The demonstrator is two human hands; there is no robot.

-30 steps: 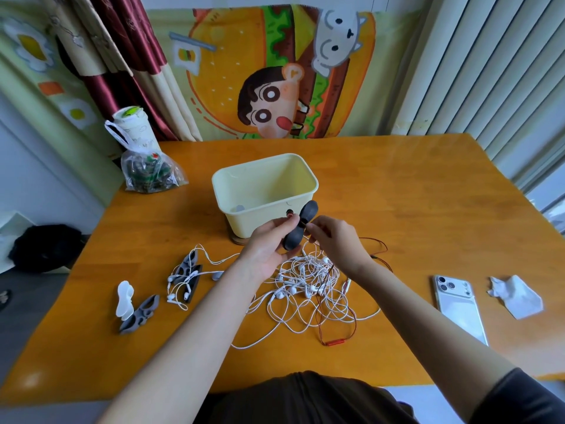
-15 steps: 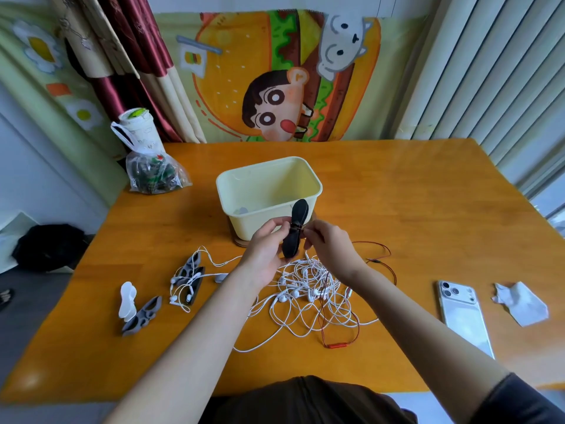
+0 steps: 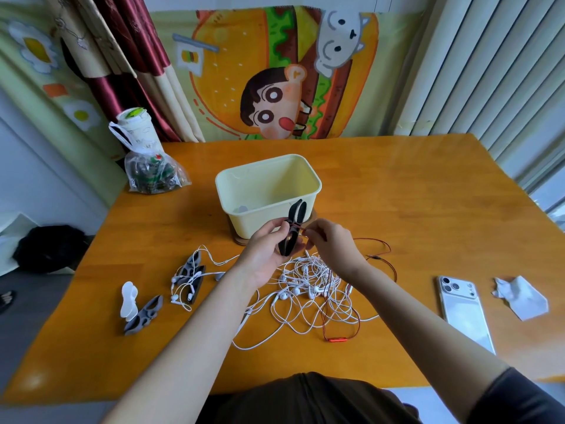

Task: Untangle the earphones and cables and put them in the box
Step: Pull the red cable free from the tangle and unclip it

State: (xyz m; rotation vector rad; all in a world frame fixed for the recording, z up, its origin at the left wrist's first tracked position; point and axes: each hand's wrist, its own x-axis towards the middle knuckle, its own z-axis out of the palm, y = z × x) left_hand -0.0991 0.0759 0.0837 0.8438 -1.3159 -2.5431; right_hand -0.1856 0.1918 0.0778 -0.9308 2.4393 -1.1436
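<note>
The black winder (image 3: pixel 293 231) now stands upright, flaps parted, red cable (image 3: pixel 370 239) across it.

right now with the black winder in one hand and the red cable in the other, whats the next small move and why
Probably wrap one turn of the red cable around the black winder. The left hand grips the winder in front of the box, the right hand pinches the red cable right at its waist, and the rest trails slack through the white earphone tangle.

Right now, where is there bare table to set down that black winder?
Free: the table right of the box, beyond the phone; also the near-left corner, this side of the grey clips. Crowded: the white earphone tangle between the box and you.
</note>
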